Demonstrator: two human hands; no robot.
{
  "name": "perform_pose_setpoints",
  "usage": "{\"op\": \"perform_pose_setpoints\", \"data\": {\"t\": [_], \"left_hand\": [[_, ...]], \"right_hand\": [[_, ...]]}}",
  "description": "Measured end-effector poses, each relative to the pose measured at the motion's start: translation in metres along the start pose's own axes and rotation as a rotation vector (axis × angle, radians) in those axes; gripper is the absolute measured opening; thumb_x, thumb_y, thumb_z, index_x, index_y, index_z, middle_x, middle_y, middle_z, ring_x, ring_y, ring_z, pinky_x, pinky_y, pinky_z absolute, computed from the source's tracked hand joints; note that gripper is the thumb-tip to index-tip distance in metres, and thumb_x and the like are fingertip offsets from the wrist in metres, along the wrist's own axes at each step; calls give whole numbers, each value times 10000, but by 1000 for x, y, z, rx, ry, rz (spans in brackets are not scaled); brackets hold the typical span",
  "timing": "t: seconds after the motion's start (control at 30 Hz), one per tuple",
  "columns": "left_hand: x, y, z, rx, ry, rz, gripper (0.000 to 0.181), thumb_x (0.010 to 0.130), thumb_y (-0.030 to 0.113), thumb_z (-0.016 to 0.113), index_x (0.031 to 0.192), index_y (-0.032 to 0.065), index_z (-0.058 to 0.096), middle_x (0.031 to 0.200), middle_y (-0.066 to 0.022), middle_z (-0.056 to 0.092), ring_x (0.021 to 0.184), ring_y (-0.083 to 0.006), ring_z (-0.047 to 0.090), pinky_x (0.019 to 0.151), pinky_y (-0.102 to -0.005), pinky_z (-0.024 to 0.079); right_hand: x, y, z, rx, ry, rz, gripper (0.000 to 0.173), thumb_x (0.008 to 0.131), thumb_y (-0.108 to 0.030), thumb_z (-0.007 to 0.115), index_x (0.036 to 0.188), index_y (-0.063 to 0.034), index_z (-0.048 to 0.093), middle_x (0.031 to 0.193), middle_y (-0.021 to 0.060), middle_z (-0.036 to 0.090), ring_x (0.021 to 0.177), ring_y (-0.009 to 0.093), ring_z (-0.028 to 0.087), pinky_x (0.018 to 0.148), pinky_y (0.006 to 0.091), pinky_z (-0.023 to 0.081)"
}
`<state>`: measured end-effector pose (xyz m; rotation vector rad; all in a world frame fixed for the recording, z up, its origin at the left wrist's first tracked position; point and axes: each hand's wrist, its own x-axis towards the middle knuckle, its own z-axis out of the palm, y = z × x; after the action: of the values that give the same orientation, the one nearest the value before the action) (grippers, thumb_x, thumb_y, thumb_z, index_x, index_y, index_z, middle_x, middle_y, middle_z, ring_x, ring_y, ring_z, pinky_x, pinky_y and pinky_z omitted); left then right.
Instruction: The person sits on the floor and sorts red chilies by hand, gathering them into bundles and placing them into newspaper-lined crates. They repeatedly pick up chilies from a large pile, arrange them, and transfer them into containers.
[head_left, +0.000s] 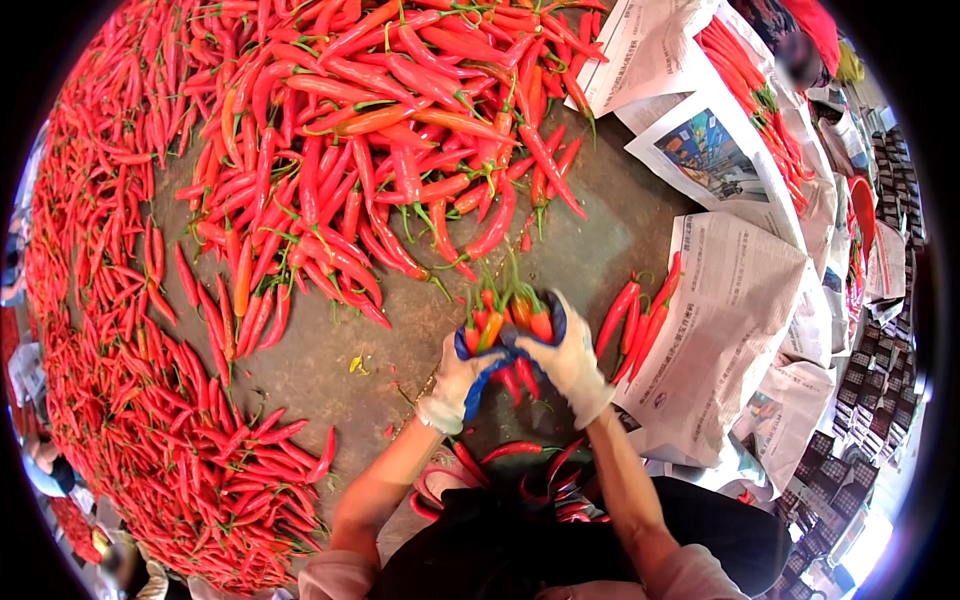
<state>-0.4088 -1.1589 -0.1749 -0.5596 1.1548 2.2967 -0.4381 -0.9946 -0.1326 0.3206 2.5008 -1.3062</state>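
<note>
Both my hands wear white gloves with blue coated palms and meet around one bunch of red chili peppers (491, 330). My left hand (466, 375) grips the bunch from the left, and my right hand (559, 349) closes on it from the right. Green stems point away from me, while some red tips stick out below the gloves. A few peppers in the bunch are orange. Just right of my right hand, several loose chilies (637, 322) lie against a newspaper sheet (720, 322).
A large chili heap (375, 135) lies ahead, with another pile (172, 450) along the left. Newspaper-wrapped chilies (750, 105) lie at the upper right. Dark crates (862, 375) line the right edge. Loose peppers (517, 450) lie near my lap. Other people (802, 45) appear at the rim.
</note>
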Motion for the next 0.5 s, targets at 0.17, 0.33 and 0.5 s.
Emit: {"op": "perform_pose_setpoints", "data": {"t": [0.17, 0.33, 0.5], "left_hand": [[49, -8, 25, -58, 24, 353, 293, 867, 60, 610, 1144, -11, 547, 1070, -80, 645, 975, -177, 628, 876, -304, 493], [46, -11, 13, -69, 76, 153, 361, 871, 94, 619, 1199, -5, 505, 1093, -78, 627, 993, -182, 615, 919, -307, 476], [7, -39, 13, -245, 137, 297, 258, 841, -61, 600, 1097, -21, 598, 1014, -67, 666, 935, -160, 639, 852, -281, 506]], "right_hand": [[93, -23, -29, -102, -345, -189, 732, 680, -355, 770, 1258, -14, 479, 1106, 220, 612, 1042, 377, 581, 893, 408, 460], [102, -15, -13, -281, -445, -120, 813, 701, -400, 753, 1320, 0, 408, 1113, 243, 606, 1050, 387, 578, 907, 420, 458], [67, -32, -8, -473, -454, -6, 832, 652, -442, 767, 1289, -15, 447, 1117, 257, 595, 1061, 387, 571, 906, 414, 455]]}}
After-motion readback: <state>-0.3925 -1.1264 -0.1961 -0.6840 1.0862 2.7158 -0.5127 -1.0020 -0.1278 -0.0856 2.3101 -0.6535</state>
